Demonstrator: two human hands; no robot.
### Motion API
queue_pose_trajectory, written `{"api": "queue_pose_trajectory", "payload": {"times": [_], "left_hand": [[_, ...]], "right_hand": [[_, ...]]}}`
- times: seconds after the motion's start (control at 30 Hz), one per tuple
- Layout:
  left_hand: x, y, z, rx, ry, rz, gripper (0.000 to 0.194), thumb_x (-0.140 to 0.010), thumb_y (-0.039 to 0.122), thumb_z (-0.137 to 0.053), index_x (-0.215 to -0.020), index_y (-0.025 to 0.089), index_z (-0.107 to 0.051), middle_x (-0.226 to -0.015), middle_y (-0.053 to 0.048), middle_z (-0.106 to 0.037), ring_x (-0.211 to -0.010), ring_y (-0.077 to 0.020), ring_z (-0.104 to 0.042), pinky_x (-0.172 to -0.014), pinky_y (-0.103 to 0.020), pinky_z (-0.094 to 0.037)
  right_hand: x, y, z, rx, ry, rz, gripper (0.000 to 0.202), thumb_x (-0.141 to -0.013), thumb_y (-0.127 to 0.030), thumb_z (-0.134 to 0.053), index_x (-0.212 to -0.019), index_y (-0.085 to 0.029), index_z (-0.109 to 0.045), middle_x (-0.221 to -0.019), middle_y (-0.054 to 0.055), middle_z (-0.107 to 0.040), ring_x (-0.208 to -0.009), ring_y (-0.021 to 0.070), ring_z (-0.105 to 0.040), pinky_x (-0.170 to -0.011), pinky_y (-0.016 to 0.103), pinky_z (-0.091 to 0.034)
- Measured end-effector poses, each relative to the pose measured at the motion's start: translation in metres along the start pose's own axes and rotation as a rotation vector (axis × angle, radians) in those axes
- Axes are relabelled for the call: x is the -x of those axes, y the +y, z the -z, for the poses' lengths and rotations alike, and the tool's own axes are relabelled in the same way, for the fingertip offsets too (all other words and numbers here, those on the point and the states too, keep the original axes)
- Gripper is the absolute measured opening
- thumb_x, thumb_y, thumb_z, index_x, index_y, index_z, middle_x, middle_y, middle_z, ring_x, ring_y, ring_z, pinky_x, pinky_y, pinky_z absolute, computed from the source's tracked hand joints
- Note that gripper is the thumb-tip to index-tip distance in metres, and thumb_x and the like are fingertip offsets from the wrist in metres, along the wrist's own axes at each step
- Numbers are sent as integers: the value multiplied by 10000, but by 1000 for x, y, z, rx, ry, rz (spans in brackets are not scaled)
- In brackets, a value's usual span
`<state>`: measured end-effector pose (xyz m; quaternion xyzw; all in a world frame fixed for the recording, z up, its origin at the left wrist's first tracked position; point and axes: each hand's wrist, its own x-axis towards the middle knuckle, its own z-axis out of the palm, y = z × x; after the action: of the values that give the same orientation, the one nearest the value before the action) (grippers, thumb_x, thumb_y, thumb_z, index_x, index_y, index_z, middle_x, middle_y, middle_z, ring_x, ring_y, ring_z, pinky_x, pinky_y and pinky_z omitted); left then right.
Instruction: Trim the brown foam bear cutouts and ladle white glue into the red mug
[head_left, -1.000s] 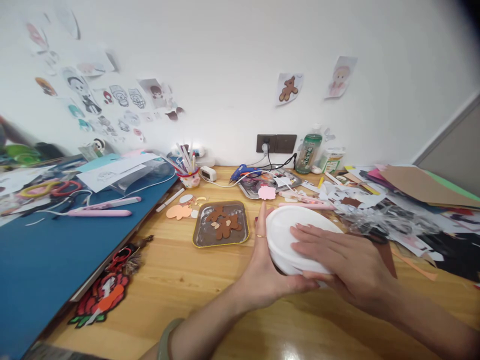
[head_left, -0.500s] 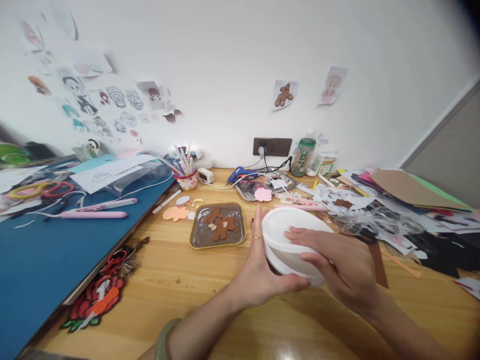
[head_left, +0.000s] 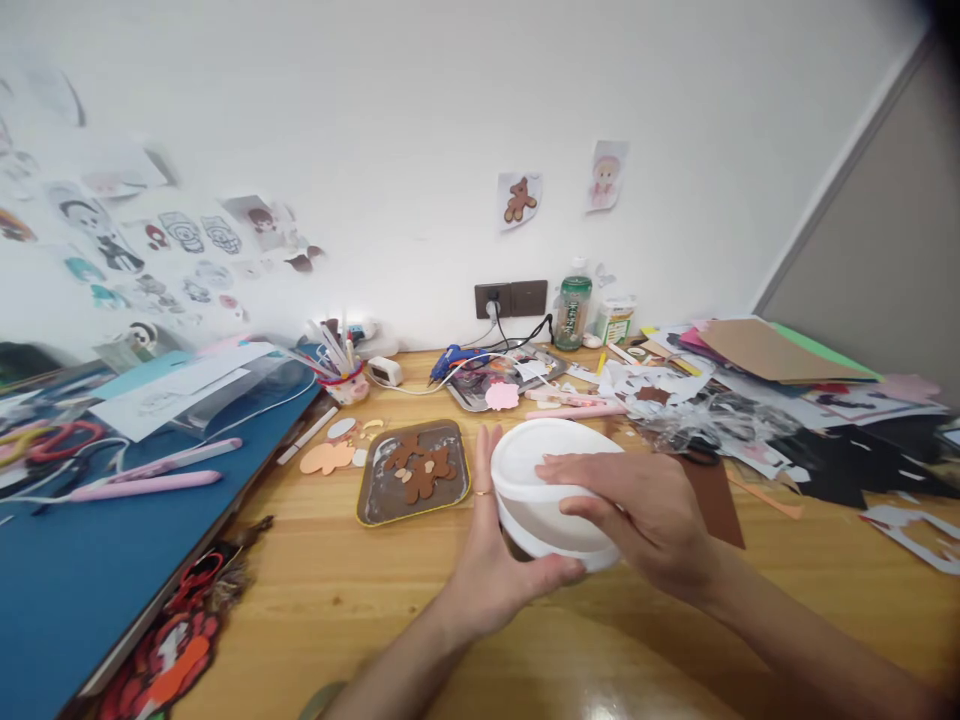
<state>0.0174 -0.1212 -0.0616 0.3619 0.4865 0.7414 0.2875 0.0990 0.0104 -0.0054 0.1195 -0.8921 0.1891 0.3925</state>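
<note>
A white round bowl-like container (head_left: 551, 460) is tilted over the wooden table; what it contains is hidden. My left hand (head_left: 495, 560) wraps round its left side, thumb along the near edge and fingers stretched up beside it. The fingers of my right hand (head_left: 637, 520) lie across its upper face and near side. Just left of my left hand is a yellow-rimmed tray (head_left: 375, 497), which carries brown bear-shaped cutouts (head_left: 429, 478) and small beige pieces. Beyond the container lies a pink flat-iron-like tool (head_left: 574, 411).
Peach cutouts (head_left: 326, 459) lie left of the tray. A blue glue gun (head_left: 454, 362) and a green bottle (head_left: 574, 308) stand toward the wall. Paper scraps (head_left: 757, 450) crowd the right. A blue mat (head_left: 135, 560) covers the left.
My view has turned to the right, so the surroundings appear farther left. Both hands stay on the white container, with little change in their hold.
</note>
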Motion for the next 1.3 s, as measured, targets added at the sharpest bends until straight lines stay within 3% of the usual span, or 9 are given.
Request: {"api": "queue_pose_trajectory", "payload": {"times": [0.27,0.37,0.43,0.6,0.7,0.83,0.93,1.17,1.3], "left_hand": [[-2,6,-2,-19,-13,17,1140,-570,290,-705,-1289,302,179,-1415,-107,-68,-1275,-230,-150,-1014,-359,-228],[-2,9,-3,-21,-37,27,1130,-569,297,-703,-1291,304,167,-1418,-103,-56,-1275,-228,-149,-1018,-355,-218],[-3,9,-4,-59,-25,35,1128,-556,305,-711,-1300,291,137,-1420,-100,-36,-1277,-231,-142,-1027,-351,-191],[-4,7,-5,-54,6,4,1124,-523,318,-727,-1305,273,80,-1421,-99,-21,-1279,-240,-129,-1027,-344,-187],[-5,6,-5,-32,6,-20,1115,-516,303,-732,-1302,267,57,-1418,-104,-41,-1276,-234,-146,-1028,-336,-183],[-5,8,-6,-30,0,-14,1143,-511,315,-736,-1301,253,87,-1413,-118,-51,-1272,-228,-160,-1025,-329,-192],[-5,9,-6,-74,6,0,1177,-517,343,-730,-1299,246,144,-1403,-127,-98,-1273,-238,-154,-1023,-352,-201],[-5,6,-5,-129,-9,-6,1188,-529,363,-721,-1293,246,181,-1338,-126,-264,-1261,-230,-198,-1031,-374,-179],[-4,3,-4,-142,13,-35,1170,-526,391,-716,-1305,242,144,-1316,-118,-299,-1257,-233,-206,-1032,-379,-170]], "right_hand": [[-5,3,1,58,39,46,135,-818,-235,-505,-822,-161,-618,-758,21,-692,-686,128,-640,-589,215,-472],[0,13,3,10,-23,145,151,-788,-293,-553,-858,-165,-592,-819,37,-687,-759,134,-636,-685,233,-487],[6,22,6,-18,-57,163,328,-688,-402,-638,-906,-166,-572,-898,64,-670,-862,159,-611,-776,266,-473],[24,36,13,-100,-201,-218,885,-462,-616,-664,-1178,-149,-438,-1267,163,-412,-1174,284,-358,-960,439,-307],[32,43,14,-319,-248,-418,996,-461,-611,-663,-1287,-183,-308,-1368,148,-243,-1240,284,-226,-990,443,-242],[37,54,10,-712,-256,-512,973,-482,-537,-700,-1300,-220,-279,-1341,118,-314,-1203,275,-310,-964,418,-293],[38,57,4,-813,-171,-564,911,-472,-527,-711,-1256,-212,-371,-1287,115,-403,-1165,290,-367,-951,419,-315],[33,42,-10,-730,153,-581,764,-511,-642,-617,-1103,-163,-556,-1145,121,-544,-1051,312,-481,-840,383,-433],[32,37,-15,-662,222,-603,753,-519,-686,-569,-1055,-158,-588,-1081,120,-585,-1000,311,-517,-797,368,-461]]}}
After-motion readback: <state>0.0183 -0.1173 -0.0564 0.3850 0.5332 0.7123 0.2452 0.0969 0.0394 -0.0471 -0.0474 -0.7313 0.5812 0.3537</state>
